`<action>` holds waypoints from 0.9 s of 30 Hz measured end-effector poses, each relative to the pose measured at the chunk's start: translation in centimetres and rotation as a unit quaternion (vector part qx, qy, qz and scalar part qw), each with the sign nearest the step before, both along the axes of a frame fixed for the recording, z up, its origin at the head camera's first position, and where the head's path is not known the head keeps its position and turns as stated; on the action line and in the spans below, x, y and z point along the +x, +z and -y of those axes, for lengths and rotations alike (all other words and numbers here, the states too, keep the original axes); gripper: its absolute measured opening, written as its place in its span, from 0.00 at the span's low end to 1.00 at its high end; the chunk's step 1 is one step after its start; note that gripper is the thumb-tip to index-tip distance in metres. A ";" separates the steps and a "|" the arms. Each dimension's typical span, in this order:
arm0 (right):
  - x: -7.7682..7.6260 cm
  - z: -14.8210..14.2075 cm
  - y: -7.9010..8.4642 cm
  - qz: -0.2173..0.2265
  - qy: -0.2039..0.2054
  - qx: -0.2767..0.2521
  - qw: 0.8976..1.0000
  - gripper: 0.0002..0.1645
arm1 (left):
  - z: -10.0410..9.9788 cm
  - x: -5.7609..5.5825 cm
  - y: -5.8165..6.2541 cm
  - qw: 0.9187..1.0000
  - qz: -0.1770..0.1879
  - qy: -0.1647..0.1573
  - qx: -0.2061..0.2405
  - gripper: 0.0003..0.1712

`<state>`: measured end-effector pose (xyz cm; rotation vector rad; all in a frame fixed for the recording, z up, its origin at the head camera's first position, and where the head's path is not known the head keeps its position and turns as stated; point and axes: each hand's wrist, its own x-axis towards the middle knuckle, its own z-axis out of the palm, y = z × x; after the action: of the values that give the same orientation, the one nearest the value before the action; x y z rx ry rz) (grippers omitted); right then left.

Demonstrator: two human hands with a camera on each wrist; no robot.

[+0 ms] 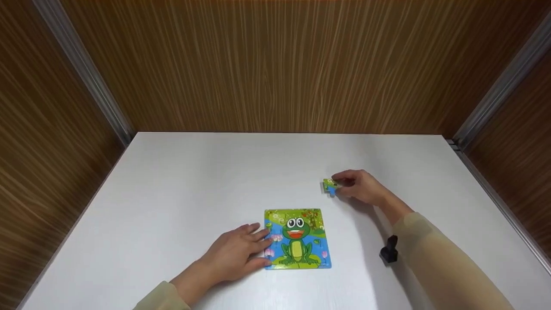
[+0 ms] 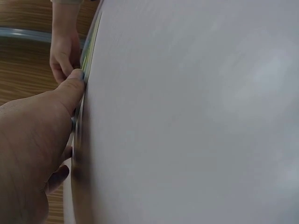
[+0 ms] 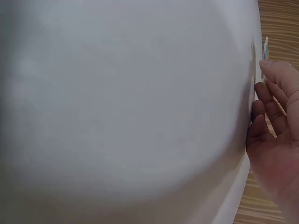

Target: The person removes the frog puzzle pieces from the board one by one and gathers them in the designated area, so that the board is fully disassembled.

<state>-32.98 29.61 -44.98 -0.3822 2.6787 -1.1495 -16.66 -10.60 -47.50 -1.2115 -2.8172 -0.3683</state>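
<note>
A frog jigsaw puzzle (image 1: 297,241), green and blue with pink flowers, lies flat on the white table. My left hand (image 1: 234,254) rests at its left side, fingers spread and fairly straight, with the fingertips and thumb over the puzzle's left edge. In the left wrist view the thumb (image 2: 70,88) presses at that edge. Farther back and to the right, my right hand (image 1: 359,187) pinches a small green and blue puzzle piece (image 1: 329,187) between thumb and fingers. The right wrist view shows this piece (image 3: 266,49) edge-on past the thumb tip.
The white table (image 1: 193,181) is bounded by a wood-grain back wall (image 1: 275,64) and side walls with metal corner strips. A small black object (image 1: 389,250) sits beside the right sleeve (image 1: 434,254).
</note>
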 end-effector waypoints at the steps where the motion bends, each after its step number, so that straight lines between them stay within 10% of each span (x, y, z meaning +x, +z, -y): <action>1: -0.1 0.0 0.0 0.000 -0.003 -0.001 1.000 0.27 | 0.0 0.0 0.0 1.000 0.001 0.000 -0.001 0.33; 27: -0.1 0.1 -0.5 0.001 0.007 -0.013 1.000 0.24 | 0.1 0.1 0.1 1.000 0.002 0.003 0.007 0.33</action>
<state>-33.07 29.55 -45.48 -0.4040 2.6572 -1.1820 -16.60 -10.71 -47.40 -1.2005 -2.8163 -0.3883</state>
